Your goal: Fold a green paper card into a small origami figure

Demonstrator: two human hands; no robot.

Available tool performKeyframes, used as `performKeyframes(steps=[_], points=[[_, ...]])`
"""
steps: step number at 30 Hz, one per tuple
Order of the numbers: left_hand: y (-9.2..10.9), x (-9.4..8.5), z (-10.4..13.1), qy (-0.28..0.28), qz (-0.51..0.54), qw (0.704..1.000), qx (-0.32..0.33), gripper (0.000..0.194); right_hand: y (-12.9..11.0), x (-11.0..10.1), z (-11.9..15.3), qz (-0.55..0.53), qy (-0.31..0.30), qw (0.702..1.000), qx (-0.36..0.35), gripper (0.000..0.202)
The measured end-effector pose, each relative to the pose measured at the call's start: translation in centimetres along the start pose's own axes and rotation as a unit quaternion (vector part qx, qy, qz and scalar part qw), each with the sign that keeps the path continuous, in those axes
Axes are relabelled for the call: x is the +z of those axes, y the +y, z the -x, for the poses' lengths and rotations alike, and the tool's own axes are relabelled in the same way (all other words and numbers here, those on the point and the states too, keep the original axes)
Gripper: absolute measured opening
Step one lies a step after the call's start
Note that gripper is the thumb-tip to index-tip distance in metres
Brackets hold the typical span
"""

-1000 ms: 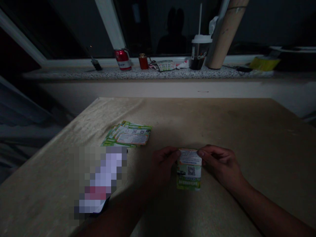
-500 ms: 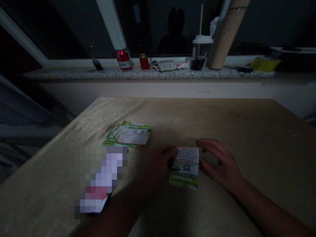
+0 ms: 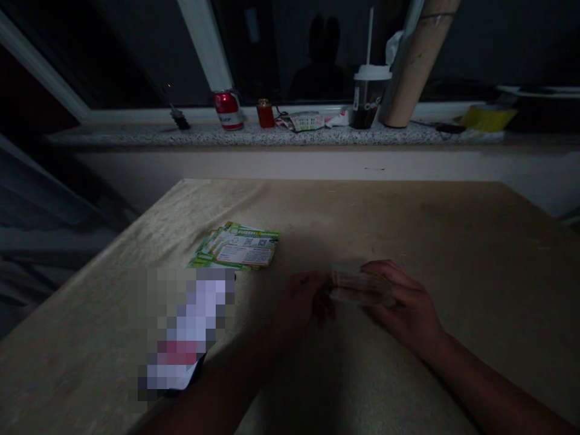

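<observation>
A small printed paper leaflet (image 3: 356,287), smeared by motion, is held up between my two hands over the table. My left hand (image 3: 304,302) pinches its left end, though the fingers are dark and blurred. At the other end, the curved fingers and thumb of my right hand (image 3: 405,302) close round the paper. Its print cannot be read. To the left lies a fanned stack of green and white leaflets (image 3: 247,246) with printed codes.
A phone-like object (image 3: 199,320), pixelated over, lies left of my left forearm. Beyond the table (image 3: 408,211) runs a speckled windowsill (image 3: 181,139). On it stand a red can (image 3: 228,110), a small red container (image 3: 265,113), a crumpled wrapper (image 3: 306,121), a lidded cup with straw (image 3: 366,96) and a thick tube (image 3: 414,72).
The leaflet has turned from upright to lying sideways between my hands and is now blurred. My right hand has closed on its right end. The stack has not moved.
</observation>
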State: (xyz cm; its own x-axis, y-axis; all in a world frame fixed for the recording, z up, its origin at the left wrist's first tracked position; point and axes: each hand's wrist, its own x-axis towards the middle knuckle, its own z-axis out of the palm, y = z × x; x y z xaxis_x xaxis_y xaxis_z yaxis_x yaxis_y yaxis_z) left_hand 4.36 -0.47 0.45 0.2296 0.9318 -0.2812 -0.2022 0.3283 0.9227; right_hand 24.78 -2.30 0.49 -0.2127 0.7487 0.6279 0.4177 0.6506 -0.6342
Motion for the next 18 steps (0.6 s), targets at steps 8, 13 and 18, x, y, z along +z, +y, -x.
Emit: performKeyframes(steps=[8,13,18], points=[[0.2,-0.7,0.7,-0.061,-0.111,0.978,0.168,0.019,-1.1,0.9,0.3,-0.21,-0.001,0.936,0.282,0.012],[0.5,0.0,0.4,-0.018,-0.014,0.992,0.122,0.023,-1.4,2.0,0.7,-0.279,-0.06,0.906,0.313,0.014],[1.3,0.3,0.5,0.056,-0.001,0.988,0.141,0.018,-1.7,2.8,1.0,-0.28,-0.086,0.901,0.321,0.012]])
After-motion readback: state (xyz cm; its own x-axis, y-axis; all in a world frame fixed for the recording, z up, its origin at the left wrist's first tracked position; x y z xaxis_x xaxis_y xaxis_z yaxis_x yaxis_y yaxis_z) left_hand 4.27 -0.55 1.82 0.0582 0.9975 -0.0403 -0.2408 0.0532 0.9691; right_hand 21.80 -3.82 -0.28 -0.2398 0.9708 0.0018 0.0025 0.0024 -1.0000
